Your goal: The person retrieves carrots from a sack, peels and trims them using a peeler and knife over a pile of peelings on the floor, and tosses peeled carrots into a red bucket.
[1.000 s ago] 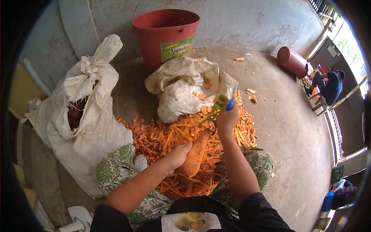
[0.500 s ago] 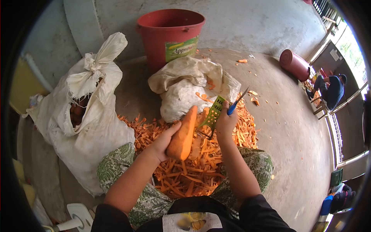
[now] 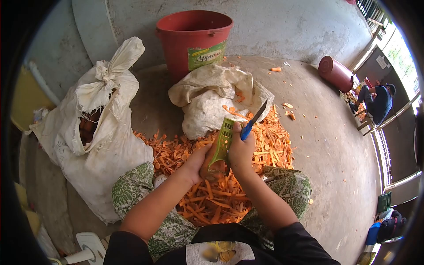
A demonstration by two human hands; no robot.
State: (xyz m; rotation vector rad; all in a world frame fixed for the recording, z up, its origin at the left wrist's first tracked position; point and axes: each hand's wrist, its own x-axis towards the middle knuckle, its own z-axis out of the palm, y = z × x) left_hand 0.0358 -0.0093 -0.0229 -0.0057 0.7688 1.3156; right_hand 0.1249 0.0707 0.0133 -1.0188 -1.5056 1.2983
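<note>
My left hand (image 3: 197,163) is wrapped round a large carrot (image 3: 213,172), most of which is covered by the peeler and my fingers. Closed in my right hand (image 3: 241,152) are a green peeler (image 3: 222,140) and a knife (image 3: 252,122) with a blue handle. The peeler lies against the carrot, its blade end near the thick lower part. The knife's dark blade points up and to the right, away from the carrot. Below both hands, between my knees, spreads a heap of orange peelings (image 3: 212,201).
A tied white sack (image 3: 101,176) with carrots showing through a hole stands at left. A crumpled sack (image 3: 198,119) lies ahead, before a red bucket (image 3: 176,53). Further right are a tipped-over red bin (image 3: 333,73) and a seated person (image 3: 380,106).
The right hand has moved left and down, bringing the peeler onto the carrot. The carrot has turned in the left hand, and its thick end now shows less.
</note>
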